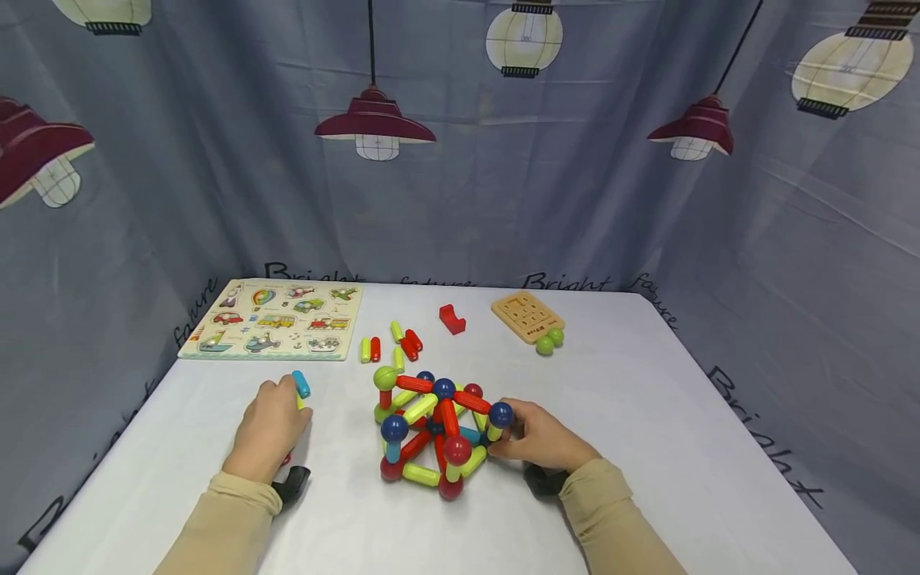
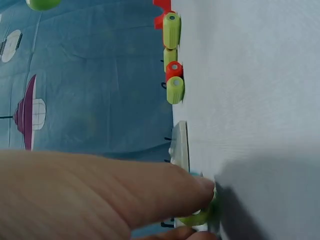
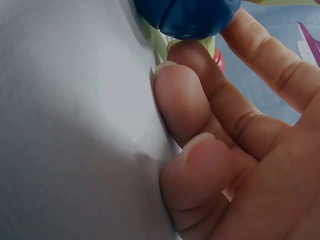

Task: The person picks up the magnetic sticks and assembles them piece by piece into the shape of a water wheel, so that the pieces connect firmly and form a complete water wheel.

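A structure of magnetic rods and balls (image 1: 447,422), in red, yellow-green and blue, stands mid-table. At its right side my right hand (image 1: 541,435) grips a lower corner, fingers curled about a dark blue ball (image 3: 187,17) in the right wrist view. Off to the left, my left hand (image 1: 267,427) reaches down to the tabletop and pinches a yellow-green rod (image 2: 196,218) between thumb and fingers; most of that rod is hidden. Just beyond those fingertips lies a blue rod (image 1: 301,384). A bit of red shows under the left wrist.
Several loose red and yellow-green rods (image 1: 375,349) lie behind the structure, with a red notched block (image 1: 452,319) farther back. A picture puzzle board (image 1: 273,321) sits at the back left. Toward the back right are a wooden board (image 1: 528,316) and green balls (image 1: 545,345).
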A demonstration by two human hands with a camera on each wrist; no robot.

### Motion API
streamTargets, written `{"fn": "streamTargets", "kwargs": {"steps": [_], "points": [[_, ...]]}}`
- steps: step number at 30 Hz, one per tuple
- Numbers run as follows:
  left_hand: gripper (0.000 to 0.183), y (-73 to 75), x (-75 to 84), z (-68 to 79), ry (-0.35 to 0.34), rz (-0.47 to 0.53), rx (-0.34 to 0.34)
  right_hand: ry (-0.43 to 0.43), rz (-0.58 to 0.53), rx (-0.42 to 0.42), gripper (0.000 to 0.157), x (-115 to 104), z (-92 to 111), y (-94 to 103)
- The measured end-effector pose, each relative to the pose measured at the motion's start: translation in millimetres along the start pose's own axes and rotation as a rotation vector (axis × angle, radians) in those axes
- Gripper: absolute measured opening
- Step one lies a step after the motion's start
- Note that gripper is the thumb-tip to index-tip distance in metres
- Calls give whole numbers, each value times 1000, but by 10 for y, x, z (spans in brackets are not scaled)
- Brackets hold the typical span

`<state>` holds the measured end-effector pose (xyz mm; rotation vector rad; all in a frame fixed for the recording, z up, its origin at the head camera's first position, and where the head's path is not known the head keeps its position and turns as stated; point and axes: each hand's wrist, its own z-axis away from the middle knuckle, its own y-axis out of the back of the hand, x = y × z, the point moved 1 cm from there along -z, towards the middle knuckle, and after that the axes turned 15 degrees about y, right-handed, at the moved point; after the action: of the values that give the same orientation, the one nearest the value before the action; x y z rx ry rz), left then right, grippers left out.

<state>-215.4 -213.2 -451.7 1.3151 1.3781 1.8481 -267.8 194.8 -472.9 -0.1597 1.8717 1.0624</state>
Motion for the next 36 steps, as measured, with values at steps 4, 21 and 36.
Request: {"fn": "streamTargets", "kwargs": {"steps": [4,21,36], "points": [[35,-3,8,5,-17,12,-21,8,-6,6,28,9,9,-1],[29,49,288,191,-179,453,-449,-2,-28,-1,29,26,-6,-11],[41,-65,428,307,-154,641,-630,1,-45,-4,29,7,-7,-3]]}}
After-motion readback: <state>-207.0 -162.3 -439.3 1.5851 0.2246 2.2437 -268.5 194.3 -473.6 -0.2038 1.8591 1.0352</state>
